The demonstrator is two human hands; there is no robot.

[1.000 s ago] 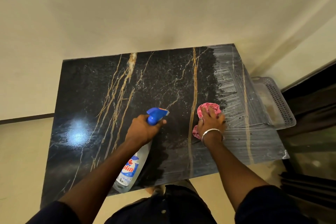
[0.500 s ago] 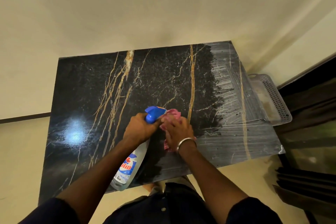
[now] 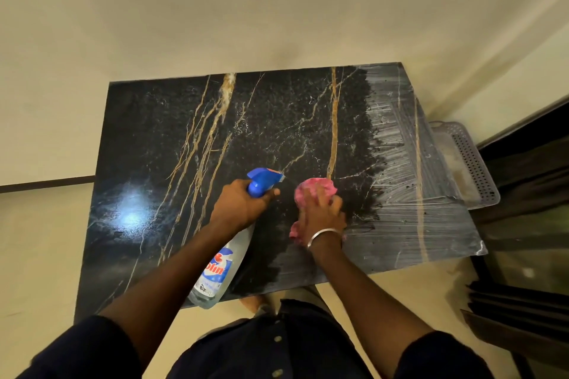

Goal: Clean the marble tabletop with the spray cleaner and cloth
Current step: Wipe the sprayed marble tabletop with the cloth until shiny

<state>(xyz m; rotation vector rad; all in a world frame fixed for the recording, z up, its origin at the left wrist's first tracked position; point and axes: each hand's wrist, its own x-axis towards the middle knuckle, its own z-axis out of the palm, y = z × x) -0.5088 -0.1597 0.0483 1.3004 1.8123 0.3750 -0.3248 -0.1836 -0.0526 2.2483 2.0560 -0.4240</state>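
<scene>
At frame centre, our right hand (image 3: 320, 215) presses the soft, crumpled cloth (image 3: 314, 191) onto the slick marble surface (image 3: 172, 138); our left hand (image 3: 243, 206) grips the light spray bottle (image 3: 221, 268) by its neck.

sleeves (image 3: 80, 348): dark navy, short, both arms bare below them | shirt (image 3: 271, 344): dark, buttoned front, pale round buttons | bracelet (image 3: 323, 235): thin silver bangle at right wrist, just below the sleeve-free forearm
</scene>
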